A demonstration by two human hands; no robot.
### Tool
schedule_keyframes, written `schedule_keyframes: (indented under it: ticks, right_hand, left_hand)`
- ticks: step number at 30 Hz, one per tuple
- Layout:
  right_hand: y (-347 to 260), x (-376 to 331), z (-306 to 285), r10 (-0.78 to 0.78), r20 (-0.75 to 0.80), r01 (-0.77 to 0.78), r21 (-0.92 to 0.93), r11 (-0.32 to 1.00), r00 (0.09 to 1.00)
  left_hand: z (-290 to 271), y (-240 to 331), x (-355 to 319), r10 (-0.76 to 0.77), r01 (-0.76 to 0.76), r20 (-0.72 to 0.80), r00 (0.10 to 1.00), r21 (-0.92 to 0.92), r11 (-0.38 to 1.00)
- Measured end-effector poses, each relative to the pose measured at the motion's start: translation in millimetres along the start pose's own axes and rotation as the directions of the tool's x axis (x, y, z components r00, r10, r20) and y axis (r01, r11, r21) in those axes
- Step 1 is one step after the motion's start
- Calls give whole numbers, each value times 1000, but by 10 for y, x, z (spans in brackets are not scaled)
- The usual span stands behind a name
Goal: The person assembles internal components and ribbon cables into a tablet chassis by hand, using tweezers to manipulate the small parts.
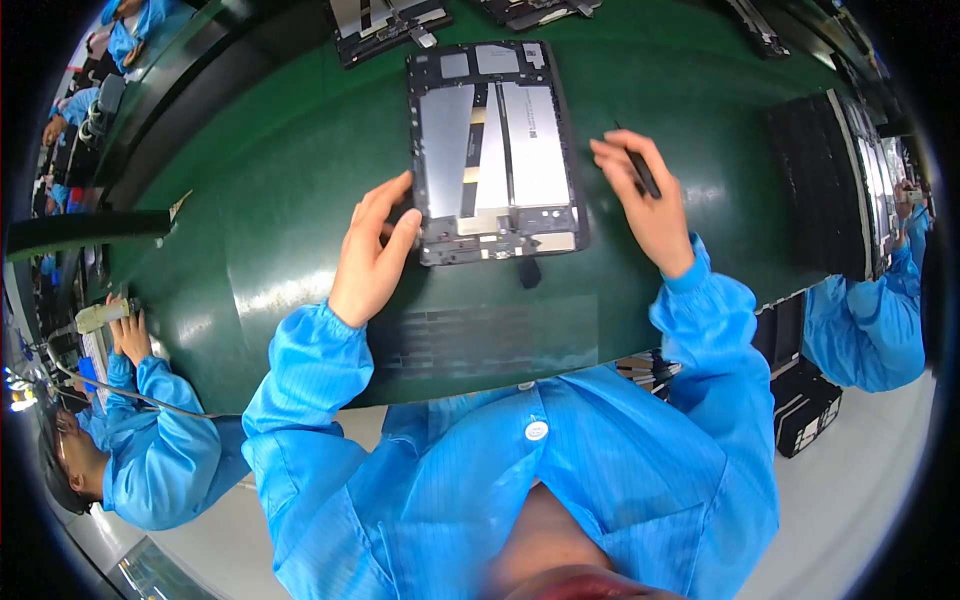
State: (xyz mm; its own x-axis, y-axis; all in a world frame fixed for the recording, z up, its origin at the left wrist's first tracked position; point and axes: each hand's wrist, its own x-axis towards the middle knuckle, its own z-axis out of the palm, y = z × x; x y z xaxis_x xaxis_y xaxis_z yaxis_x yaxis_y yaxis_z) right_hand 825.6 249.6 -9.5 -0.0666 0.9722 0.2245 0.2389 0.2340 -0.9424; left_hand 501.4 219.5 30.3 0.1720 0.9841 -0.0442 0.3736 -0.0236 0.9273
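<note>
An opened tablet (540, 130) lies on the green work surface, its silver inner panels, dark ribbon strips and black frame exposed. At its lower left side, my left hand (372, 250) rests thumb and fingers on the frame's edge, holding it. My right hand (655, 215) hovers to the right of the tablet, apart from it. A slim black pen-like tool (645, 175) is held in that hand, partly hidden by the fingers; its exact kind is unclear. Just below the tablet's bottom edge sits a small dark piece (530, 273).
More opened tablets (385, 25) lie along the far edge. A dark stack of flat parts (815, 185) stands at the right. On the left, a dark bar (90, 232) juts over the green surface (290, 180). A co-worker in blue (165, 460) works at the lower left.
</note>
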Motion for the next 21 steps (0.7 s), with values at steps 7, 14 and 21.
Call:
schedule_keyframes:
  ticks: [7,14,21]
  right_hand:
    - [-131,-451,-43,-35,226,31,22,999,974]
    - [-456,-366,62,-194,186,224,-158,962,963]
    - [-578,-269,695,-286,328,349,-155,924,901]
  left_hand:
    - [188,17,-399,163,-213,138,977,567,796]
    - [104,225,-225,365,-314,34,930,590,744]
    - [235,234,-247,415,-387,82,906,556,735]
